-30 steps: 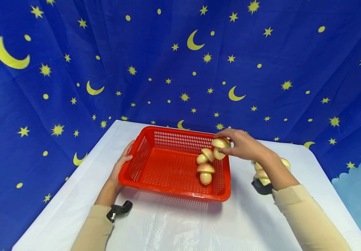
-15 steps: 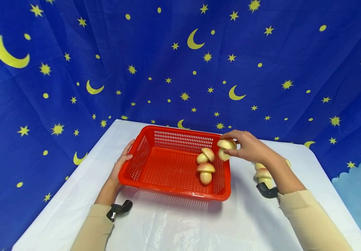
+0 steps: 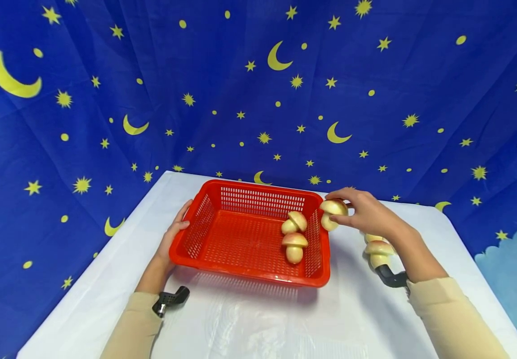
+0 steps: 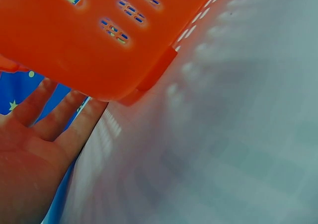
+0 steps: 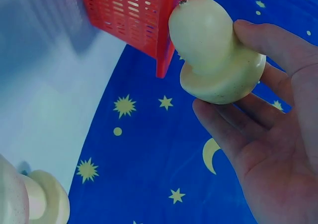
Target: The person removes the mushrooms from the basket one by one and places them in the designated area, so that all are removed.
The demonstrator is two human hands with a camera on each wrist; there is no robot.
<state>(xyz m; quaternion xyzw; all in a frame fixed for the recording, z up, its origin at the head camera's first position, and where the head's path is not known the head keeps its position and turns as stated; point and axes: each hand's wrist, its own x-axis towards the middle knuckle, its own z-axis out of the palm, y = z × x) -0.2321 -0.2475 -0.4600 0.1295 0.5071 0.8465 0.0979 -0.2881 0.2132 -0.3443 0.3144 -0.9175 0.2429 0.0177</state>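
A red plastic basket [image 3: 245, 239] stands on the white table, two toy mushrooms, one upper [image 3: 294, 223] and one lower [image 3: 294, 248], lying at its right end. My left hand [image 3: 171, 237] holds the basket's left rim, thumb at the top edge; in the left wrist view its fingers [image 4: 79, 129] reach against the outer wall. My right hand [image 3: 362, 212] pinches another toy mushroom [image 3: 330, 214] by thumb and fingers, over the basket's right rim near the back corner. The right wrist view shows this mushroom [image 5: 213, 50] stem up in that image, its cap against the fingers.
More toy mushrooms [image 3: 379, 252] lie on the white table [image 3: 258, 324] right of the basket, partly hidden by the right forearm. A blue cloth [image 3: 222, 89] with yellow moons and stars hangs behind the table.
My right hand has moved to the right with its mushroom, from over the basket's inside to its right rim. The left hand, basket and two mushrooms inside have stayed put.
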